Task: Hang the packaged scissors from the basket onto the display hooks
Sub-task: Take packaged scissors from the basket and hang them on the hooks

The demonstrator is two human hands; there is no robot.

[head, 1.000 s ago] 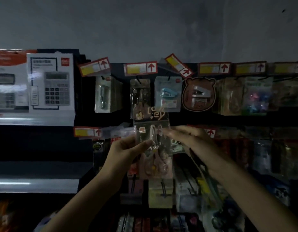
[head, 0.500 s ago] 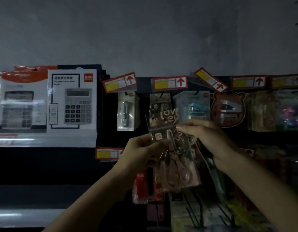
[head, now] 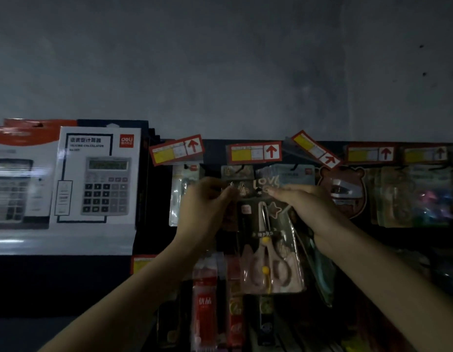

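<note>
A clear packet of pink scissors (head: 270,252) with a dark header card hangs between my hands, raised to the top row of display hooks. My left hand (head: 207,204) pinches the packet's upper left corner. My right hand (head: 305,201) pinches its upper right edge. The header sits just under the second red-arrow price tag (head: 254,152), over another scissors packet (head: 237,171) that hangs on that hook. The hook itself is hidden behind the tag and packets. The basket is out of view.
Calculator boxes (head: 98,174) stand on a shelf at left. Stapler packets (head: 343,191) and other stationery packets hang on hooks to the right. A red packet (head: 204,306) and more goods hang on lower rows. A grey wall rises above the rack.
Both hands have lifted the scissors packet from the lower row up to the top row of hooks. The view has tilted upward, showing more wall.
</note>
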